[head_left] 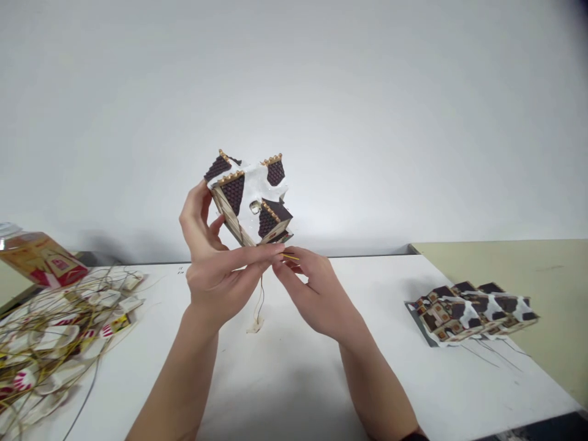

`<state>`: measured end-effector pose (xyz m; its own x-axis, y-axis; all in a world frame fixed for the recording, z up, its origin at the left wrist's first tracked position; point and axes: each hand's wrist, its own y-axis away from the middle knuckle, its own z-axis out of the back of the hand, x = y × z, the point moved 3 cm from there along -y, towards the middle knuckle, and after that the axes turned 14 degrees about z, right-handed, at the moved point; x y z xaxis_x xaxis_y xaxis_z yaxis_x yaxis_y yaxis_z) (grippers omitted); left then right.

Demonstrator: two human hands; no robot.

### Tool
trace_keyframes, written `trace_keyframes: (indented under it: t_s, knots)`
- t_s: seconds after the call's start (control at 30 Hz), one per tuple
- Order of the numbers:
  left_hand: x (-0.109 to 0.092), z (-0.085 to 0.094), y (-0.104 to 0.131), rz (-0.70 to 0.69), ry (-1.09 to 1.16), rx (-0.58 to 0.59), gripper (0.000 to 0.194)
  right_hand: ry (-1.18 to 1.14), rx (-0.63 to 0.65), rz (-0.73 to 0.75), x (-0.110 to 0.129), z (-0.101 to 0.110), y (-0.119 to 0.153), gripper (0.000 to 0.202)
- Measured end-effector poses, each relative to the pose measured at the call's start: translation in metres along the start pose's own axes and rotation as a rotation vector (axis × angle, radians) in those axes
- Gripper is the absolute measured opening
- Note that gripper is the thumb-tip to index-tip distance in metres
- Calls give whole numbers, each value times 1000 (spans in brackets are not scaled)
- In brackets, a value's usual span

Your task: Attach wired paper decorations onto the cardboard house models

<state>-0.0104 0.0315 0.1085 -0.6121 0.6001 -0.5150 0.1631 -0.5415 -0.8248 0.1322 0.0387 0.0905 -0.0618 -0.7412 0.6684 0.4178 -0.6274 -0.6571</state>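
A miniature house (257, 184) with dark tiled roofs, gold ridge trim and white snow-like patches is held up above the table, tilted. My left hand (214, 269) grips its left side and base, with the index finger stretched along the lower edge. My right hand (315, 291) is closed in a pinch below the house's lower right corner, and its fingertips meet those of my left hand. A short yellow and dark wire (290, 256) shows at the right fingers. Thin wires hang under the hands down to a small whitish piece (255, 326) near the tabletop.
Several similar miniature houses (473, 312) stand in a row at the right, with thin wires trailing from them. At the left lies a tangled heap of wires and small white and coloured pieces (59, 337). Behind it leans a plastic jar (43, 257). A white table (376, 367) meets a pale wall.
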Motion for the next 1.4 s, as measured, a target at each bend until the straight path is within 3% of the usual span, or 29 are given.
trace_keyframes:
  t_s: [0.17,0.33,0.53,0.77,0.93,1.03,1.27,1.4]
  knots:
    - [3,1,0,27,-32,-23,25,-26,71,28,-2,-13,-1,25]
    - [3,1,0,41,-33,-24,29,-219,83,-77,-7,-14,0,25]
    - [3,2,-1,50,-4,-19,25,-544,-2,-166,-12,-8,2,25]
    - [2,3,-1,40,-9,-10,26,-636,-94,-232,-12,-4,1,24]
    - [6,2,-3,-45,196,-12,11,-581,-210,-154,-9,2,-2,24]
    - [11,0,-5,-115,320,-32,14,-523,-286,-106,-6,5,-2,21]
    - [14,-3,-7,-31,476,0,17,-384,-366,-37,-1,11,2,16]
    - [26,-2,-3,61,549,-26,18,-280,-415,-12,1,19,4,14]
